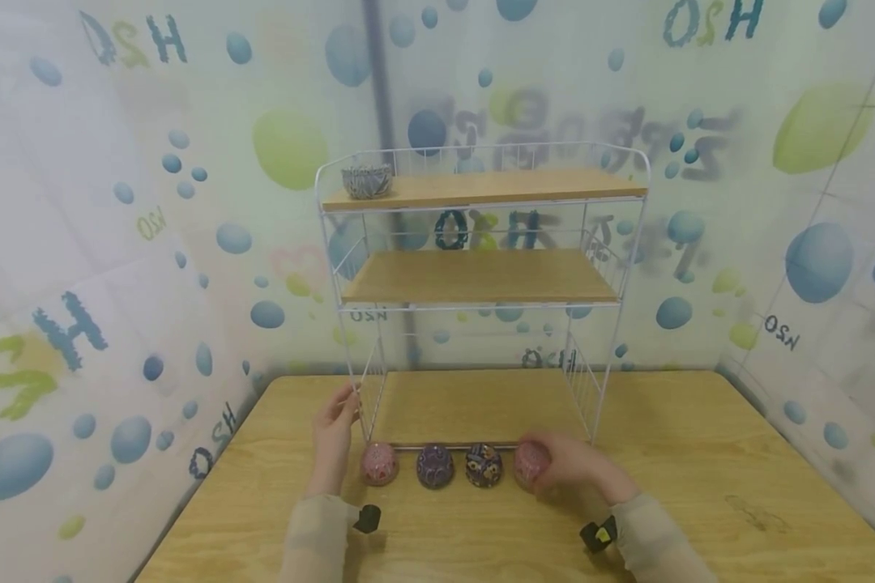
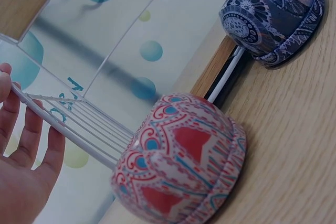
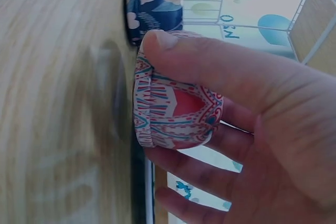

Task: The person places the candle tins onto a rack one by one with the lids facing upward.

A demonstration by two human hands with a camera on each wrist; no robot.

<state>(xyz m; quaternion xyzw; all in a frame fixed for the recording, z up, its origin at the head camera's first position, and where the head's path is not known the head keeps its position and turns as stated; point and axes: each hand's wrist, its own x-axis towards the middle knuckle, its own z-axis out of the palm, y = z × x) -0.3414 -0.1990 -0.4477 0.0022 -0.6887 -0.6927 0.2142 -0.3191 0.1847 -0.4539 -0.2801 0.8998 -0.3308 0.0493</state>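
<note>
Four-sided wire rails frame a white shelf rack (image 1: 474,279), whose left upright my left hand (image 1: 333,433) holds between thumb and fingers. In the right wrist view, my right hand (image 3: 283,124) grips a red-and-white patterned bowl (image 3: 178,106), turned upside down, thumb on one side and fingers on the other. Whether its rim touches the table cannot be told. Left of it in the head view sit a dark floral bowl (image 1: 484,465), a dark purple-grey bowl (image 1: 435,466) and another red-patterned bowl (image 1: 379,464), all rim down before the rack.
A grey patterned bowl (image 1: 368,182) stands upright at the left end of the rack's wooden top shelf (image 1: 510,186). Below it is a middle shelf (image 1: 481,275). The rack stands on a wooden table (image 1: 700,453), against a curtain (image 1: 211,162) printed with bubbles.
</note>
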